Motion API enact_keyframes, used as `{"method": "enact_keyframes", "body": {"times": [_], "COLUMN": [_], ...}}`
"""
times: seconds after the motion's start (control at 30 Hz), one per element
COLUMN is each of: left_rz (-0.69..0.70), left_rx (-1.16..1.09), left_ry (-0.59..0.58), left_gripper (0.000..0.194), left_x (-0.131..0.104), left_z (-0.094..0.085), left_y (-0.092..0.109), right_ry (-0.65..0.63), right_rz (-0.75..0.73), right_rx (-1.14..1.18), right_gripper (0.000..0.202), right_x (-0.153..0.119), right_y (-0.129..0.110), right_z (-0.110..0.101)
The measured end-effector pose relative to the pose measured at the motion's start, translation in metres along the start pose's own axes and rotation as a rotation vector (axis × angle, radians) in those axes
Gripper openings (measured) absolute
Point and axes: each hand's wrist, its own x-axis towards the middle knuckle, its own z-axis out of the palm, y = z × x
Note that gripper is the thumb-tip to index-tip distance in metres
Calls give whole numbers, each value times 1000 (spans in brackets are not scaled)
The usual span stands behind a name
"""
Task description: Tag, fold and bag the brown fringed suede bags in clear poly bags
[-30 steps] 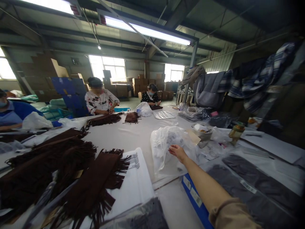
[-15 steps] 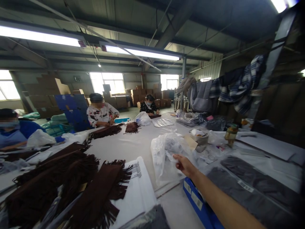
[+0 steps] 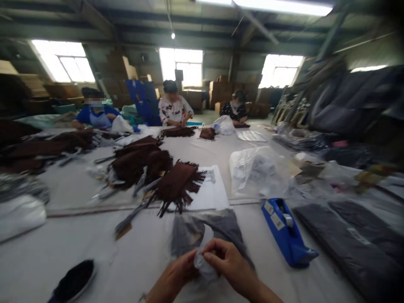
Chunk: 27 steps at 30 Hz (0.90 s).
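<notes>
My right hand (image 3: 225, 259) pinches a curled, translucent white strip (image 3: 206, 235) at the middle bottom of the head view. My left hand (image 3: 183, 269) closes on the strip's lower part from the other side. Beneath both hands lies a dark grey folded cloth item in a clear plastic bag (image 3: 221, 219). Beyond it is a white printed sheet (image 3: 217, 189), partly under a dark brown fringed scarf (image 3: 179, 181). A blue tape dispenser (image 3: 284, 231) stands to the right of my hands.
Flat packed grey items (image 3: 347, 240) lie at the right. Behind the dispenser sits a clear plastic bag with whitish contents (image 3: 261, 168). More brown fringed scarves (image 3: 139, 158) are piled at the left, and a dark round-ended object (image 3: 74, 280) lies front left. Three people sit across the table.
My right hand has come back from the plastic bag to the near edge. My left hand has entered the view, and both hold a white strip. The view has swung left and down.
</notes>
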Motion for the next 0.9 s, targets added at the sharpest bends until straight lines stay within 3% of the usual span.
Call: {"method": "enact_keyframes", "body": {"times": [0.03, 0.1, 0.23, 0.3, 0.4, 0.47, 0.53, 0.67, 0.8, 0.9], "left_rz": [12, 30, -23, -30, -21, -13, -6, 29, 28, 40], "left_rx": [-114, -275, -488, -525, -486, -384, -233, -87, -102, -131], "left_ry": [-57, 21, 286, 346, 338, 324, 336, 348, 379, 528], "left_gripper": [74, 57, 41, 43, 45, 43, 41, 37, 37, 42], "left_x": [6, 12, 9, 4, 2, 4, 7, 10, 10, 8], "left_z": [2, 6, 9, 9, 10, 12, 15, 16, 7, -17], "left_y": [-6, -18, -32, -36, -39, -41, -45, -49, -43, -40], "right_ry": [-33, -98, -236, -174, -40, 7, 47, 48, 130, 266], "right_rz": [-19, -84, -59, 58, 176, 161, 52, -144, 30, 142], "right_rx": [-133, -298, -262, -165, -54, -80, -191, -330, 57, 445], "right_gripper": [16, 12, 20, 28, 47, 64, 71, 18, 18, 21], "right_x": [-6, -17, -31, -30, -25, -21, -19, -15, -7, 3], "right_y": [1, 2, 16, 28, 41, 42, 36, 24, 31, 40], "right_z": [13, 28, 19, 7, -1, 4, 13, 19, 2, -25]}}
